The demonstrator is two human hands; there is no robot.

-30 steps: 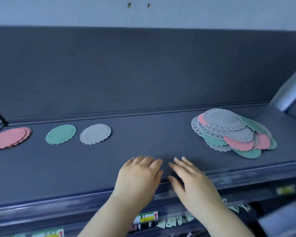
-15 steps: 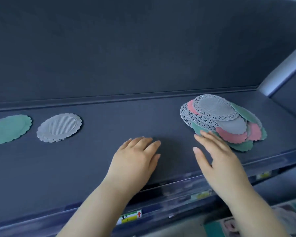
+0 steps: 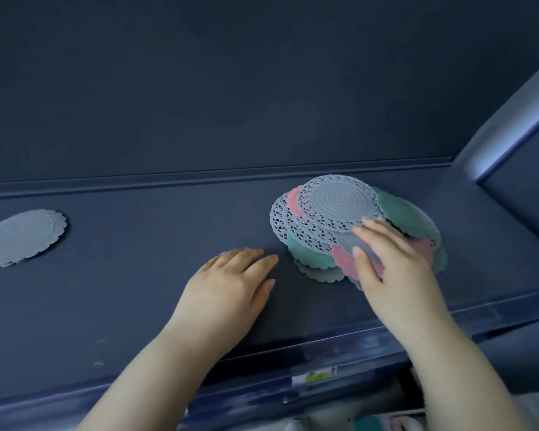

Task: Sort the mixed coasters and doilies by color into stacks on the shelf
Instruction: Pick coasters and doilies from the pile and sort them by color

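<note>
A yellow-green label [image 3: 319,376] on the shelf's front edge at 5 o'clock is too blurred to read. The right grip [image 3: 392,269], fingers straight and holding nothing, lies on the mixed pile [image 3: 339,203] at 3 o'clock. The left grip [image 3: 227,287] rests flat on the shelf [image 3: 137,290], well apart from a grey doily [image 3: 22,237] at 9 o'clock.

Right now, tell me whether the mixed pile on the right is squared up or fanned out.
Fanned out: the mixed pile shows grey, pink and green pieces overlapping with offset edges under the right hand.
</note>
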